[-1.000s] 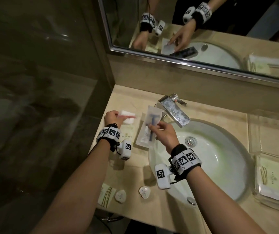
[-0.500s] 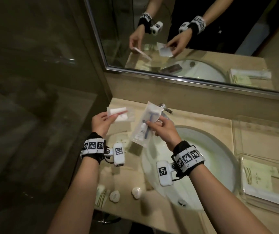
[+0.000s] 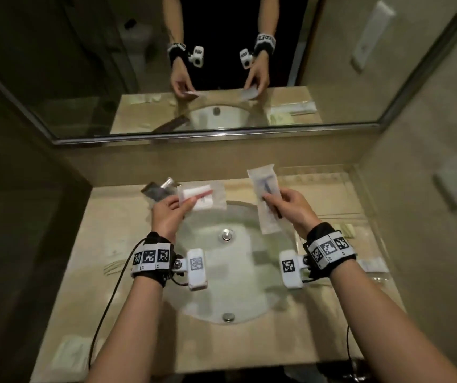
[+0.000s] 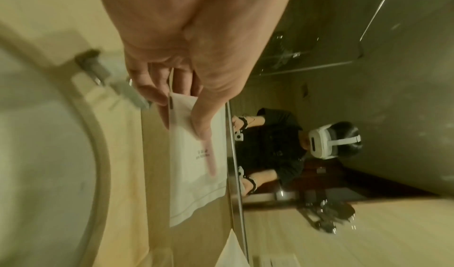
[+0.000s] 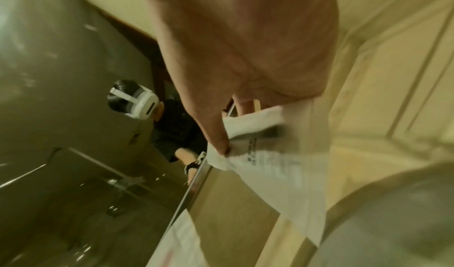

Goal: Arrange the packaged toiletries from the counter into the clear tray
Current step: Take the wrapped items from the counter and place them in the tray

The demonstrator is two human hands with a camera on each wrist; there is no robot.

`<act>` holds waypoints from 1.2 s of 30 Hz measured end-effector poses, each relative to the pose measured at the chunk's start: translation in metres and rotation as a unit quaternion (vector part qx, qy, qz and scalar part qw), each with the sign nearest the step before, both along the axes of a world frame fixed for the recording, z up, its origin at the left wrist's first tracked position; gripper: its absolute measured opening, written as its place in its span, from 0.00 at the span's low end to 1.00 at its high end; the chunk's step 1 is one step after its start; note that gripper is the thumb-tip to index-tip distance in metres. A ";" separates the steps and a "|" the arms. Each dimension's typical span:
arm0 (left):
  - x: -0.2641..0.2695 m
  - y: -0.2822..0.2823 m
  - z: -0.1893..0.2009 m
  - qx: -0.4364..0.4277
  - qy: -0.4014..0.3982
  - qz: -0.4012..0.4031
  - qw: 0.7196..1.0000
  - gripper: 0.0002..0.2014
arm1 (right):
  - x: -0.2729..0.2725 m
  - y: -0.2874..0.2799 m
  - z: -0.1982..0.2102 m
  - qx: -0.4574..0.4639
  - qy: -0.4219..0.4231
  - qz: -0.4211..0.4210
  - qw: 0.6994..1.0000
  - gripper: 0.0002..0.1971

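Observation:
My left hand (image 3: 185, 201) pinches a clear packet with a white and pink item inside (image 3: 203, 197) above the back of the sink; the same packet (image 4: 196, 166) hangs from thumb and fingers in the left wrist view. My right hand (image 3: 270, 199) pinches a long clear razor packet (image 3: 264, 200) upright above the sink's right rim; in the right wrist view that packet (image 5: 275, 170) is blurred. The clear tray (image 3: 360, 205) lies on the counter at the right, with flat packets (image 3: 344, 230) inside it.
The white basin (image 3: 230, 261) fills the middle of the beige counter (image 3: 116, 233), with the chrome tap (image 3: 158, 190) at its back left. A blurred white packet (image 3: 71, 352) lies at the counter's front left. A mirror (image 3: 221, 64) runs along the back wall.
Both hands have swung to the right with their packets, from the counter's left side to above the sink. The view has turned to face the mirror squarely.

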State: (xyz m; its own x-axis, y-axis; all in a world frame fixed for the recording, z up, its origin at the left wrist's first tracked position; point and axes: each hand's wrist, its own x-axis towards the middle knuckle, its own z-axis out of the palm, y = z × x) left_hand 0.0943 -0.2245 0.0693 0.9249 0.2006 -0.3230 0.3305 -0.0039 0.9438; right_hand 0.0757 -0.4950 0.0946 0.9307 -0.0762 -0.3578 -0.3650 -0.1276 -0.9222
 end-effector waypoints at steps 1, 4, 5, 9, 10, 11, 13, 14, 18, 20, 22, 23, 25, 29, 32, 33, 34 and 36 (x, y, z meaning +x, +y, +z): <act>-0.001 -0.019 -0.004 -0.001 0.003 -0.016 1.000 0.21 | -0.005 -0.022 -0.004 -0.010 0.006 -0.007 1.000 0.08; -0.007 -0.074 -0.017 -0.002 0.017 -0.050 0.999 0.17 | -0.018 -0.083 -0.018 -0.092 0.012 -0.004 0.996 0.13; -0.009 -0.091 -0.020 -0.004 0.018 -0.061 0.998 0.15 | -0.022 -0.101 -0.022 -0.133 0.013 0.007 0.991 0.14; -0.020 -0.148 -0.033 -0.005 0.029 -0.091 0.995 0.17 | -0.030 -0.156 -0.035 -0.303 0.056 0.080 0.948 0.20; -0.023 -0.159 -0.036 -0.003 0.035 -0.095 0.995 0.17 | -0.031 -0.165 -0.039 -0.330 0.073 0.105 0.935 0.21; -0.026 -0.169 -0.038 -0.003 0.039 -0.100 0.994 0.17 | -0.031 -0.174 -0.044 -0.357 0.085 0.133 0.921 0.23; -0.031 -0.185 -0.043 -0.004 0.047 -0.109 0.993 0.16 | -0.031 -0.187 -0.055 -0.405 0.107 0.189 0.888 0.23; -0.033 -0.191 -0.045 -0.004 0.053 -0.113 0.992 0.16 | -0.030 -0.191 -0.060 -0.423 0.120 0.211 0.873 0.22; -0.038 -0.207 -0.054 -0.003 0.070 -0.111 0.991 0.19 | -0.031 -0.200 -0.075 -0.458 0.147 0.277 0.832 0.17; -0.039 -0.212 -0.056 0.000 0.075 -0.113 0.991 0.19 | -0.033 -0.201 -0.081 -0.469 0.147 0.297 0.819 0.14; -0.039 -0.215 -0.058 0.007 0.075 -0.114 0.991 0.18 | -0.033 -0.203 -0.087 -0.492 0.138 0.301 0.805 0.12; -0.039 -0.216 -0.058 0.008 0.074 -0.113 0.991 0.18 | -0.033 -0.204 -0.091 -0.503 0.129 0.300 0.800 0.14; -0.038 -0.218 -0.060 0.006 0.072 -0.110 0.991 0.17 | -0.034 -0.206 -0.096 -0.510 0.107 0.288 0.804 0.22; -0.036 -0.222 -0.061 0.005 0.070 -0.108 0.992 0.15 | -0.039 -0.212 -0.104 -0.489 0.064 0.250 0.833 0.21; -0.036 -0.224 -0.063 0.005 0.069 -0.112 0.991 0.15 | -0.047 -0.217 -0.110 -0.447 0.045 0.202 0.870 0.21; -0.037 -0.225 -0.065 0.005 0.070 -0.113 0.991 0.15 | -0.050 -0.218 -0.113 -0.438 0.041 0.195 0.877 0.20; -0.037 -0.227 -0.065 0.004 0.071 -0.113 0.991 0.15 | -0.051 -0.220 -0.115 -0.435 0.040 0.193 0.879 0.19; -0.037 -0.231 -0.067 -0.002 0.077 -0.114 0.991 0.15 | -0.054 -0.224 -0.121 -0.433 0.038 0.188 0.881 0.19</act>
